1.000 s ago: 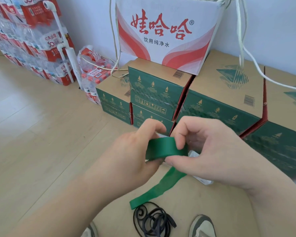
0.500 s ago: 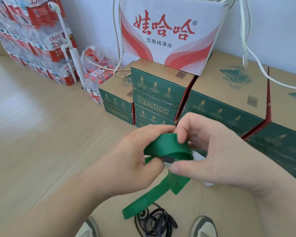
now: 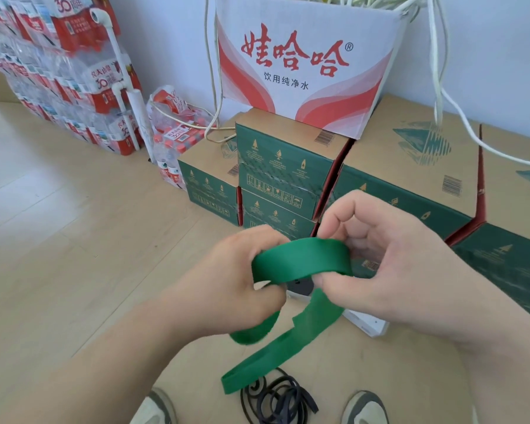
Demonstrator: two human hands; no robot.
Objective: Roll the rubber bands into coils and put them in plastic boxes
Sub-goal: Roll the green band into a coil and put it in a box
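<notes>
Both hands are up on the green rubber band (image 3: 300, 258), which is held in the air between them. The left hand (image 3: 236, 280) has its fingers (image 3: 257, 240) curled and pinching the left end of the loop. The right hand (image 3: 380, 264) pinches the right end between thumb and forefinger, other fingers bent.

Progress, judged:
- Early. There is one wide, slack turn between the fingers, not a tight coil.
- A long tail hangs below the fingers down to the cardboard sheet (image 3: 380, 377), so most of the band is unrolled.
- The black rubber bands (image 3: 276, 399) lie tangled below the fingers, between the two shoes (image 3: 364, 408), and look untouched.
- Nothing is boxed that I can see. A white object (image 3: 367, 325) sits right under the fingers, mostly hidden. It may be the plastic box, cannot tell.
- Left to do: wind the tail in, tighten, box it, then the black ones.

Edges and room:
- The green cartons (image 3: 276, 166) are stacked just beyond the fingers and run on past the right wrist, so it is tight there.
- White cables (image 3: 441, 87) hang above and beyond the right fingers, well apart.
- The cardboard edge runs slanted under the left forearm, with bare floor (image 3: 58, 240) open left of the fingers.
- The best free room is left of the fingers and toward the person.
- The tail end is just beside the black pile and could drag it.
</notes>
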